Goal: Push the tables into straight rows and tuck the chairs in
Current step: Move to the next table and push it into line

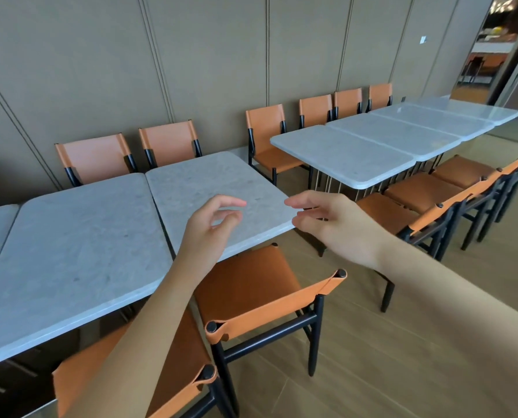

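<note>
Both hands out over end table of near row, nothing in either grip. Left hand (212, 227) above tabletop (221, 188), fingers loosely curled, holding nothing, contact with surface not evident. Right hand (333, 224) just off table's right corner, fingers relaxed and apart, grip empty.

End table sits skewed: far edge pushed closer to wall than neighbour table (70, 236), seam between them opening toward front. Far row of tables (402, 137) already looks straight, offset from near row by a gap.

Likely step: square up end table. Suggested approach:
- take right corner and front edge, one hand each, low and firm
- rotate rather than shove; stone-look top probably heavy, base may drag on wood floor
- close seam against neighbour, then sight along front edges of both rows

Near chair (269, 294) under front edge only partly tucked, angled; second chair (137, 372) nearer camera likewise out. Tuck after table is set, else chair legs foul base. Wall-side chairs (131, 155) close behind, so watch clearance.
</note>
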Demonstrator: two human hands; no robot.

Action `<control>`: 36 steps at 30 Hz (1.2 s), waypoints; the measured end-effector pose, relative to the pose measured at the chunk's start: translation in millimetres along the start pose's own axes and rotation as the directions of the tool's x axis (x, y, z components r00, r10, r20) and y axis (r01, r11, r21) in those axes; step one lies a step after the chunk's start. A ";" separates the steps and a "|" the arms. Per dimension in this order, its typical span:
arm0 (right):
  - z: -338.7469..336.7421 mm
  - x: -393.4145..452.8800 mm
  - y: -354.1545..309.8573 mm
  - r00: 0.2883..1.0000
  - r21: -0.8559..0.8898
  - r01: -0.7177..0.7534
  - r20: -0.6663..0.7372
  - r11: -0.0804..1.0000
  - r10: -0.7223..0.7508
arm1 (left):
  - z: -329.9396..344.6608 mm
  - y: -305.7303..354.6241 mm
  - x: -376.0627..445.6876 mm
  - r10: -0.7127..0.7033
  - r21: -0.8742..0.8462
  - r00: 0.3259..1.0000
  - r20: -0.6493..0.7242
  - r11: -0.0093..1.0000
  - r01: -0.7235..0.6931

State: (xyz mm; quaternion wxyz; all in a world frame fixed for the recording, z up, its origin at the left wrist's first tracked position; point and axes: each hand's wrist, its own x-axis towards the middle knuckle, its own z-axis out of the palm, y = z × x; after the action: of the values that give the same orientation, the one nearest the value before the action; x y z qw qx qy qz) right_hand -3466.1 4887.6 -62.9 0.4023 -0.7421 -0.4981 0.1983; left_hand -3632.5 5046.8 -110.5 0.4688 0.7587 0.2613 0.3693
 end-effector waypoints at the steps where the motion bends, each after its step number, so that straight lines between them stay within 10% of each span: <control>1: -10.2 11.7 2.9 1.000 -0.018 -0.003 0.008 1.000 0.003 | 4.3 2.6 13.7 -0.008 -0.004 1.000 0.004 1.000 0.008; 36: -12.5 206.6 54.4 0.989 -0.072 -0.012 0.147 0.997 0.023 | 29.6 -98.0 148.9 -0.160 0.100 0.987 -0.001 0.982 0.160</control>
State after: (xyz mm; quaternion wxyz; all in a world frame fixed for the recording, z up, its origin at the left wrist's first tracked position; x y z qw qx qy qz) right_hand -3338.0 5058.5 -76.6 0.3361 -0.7434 -0.5267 0.2385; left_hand -3525.7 5183.6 -160.7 0.4593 0.7589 0.3380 0.3144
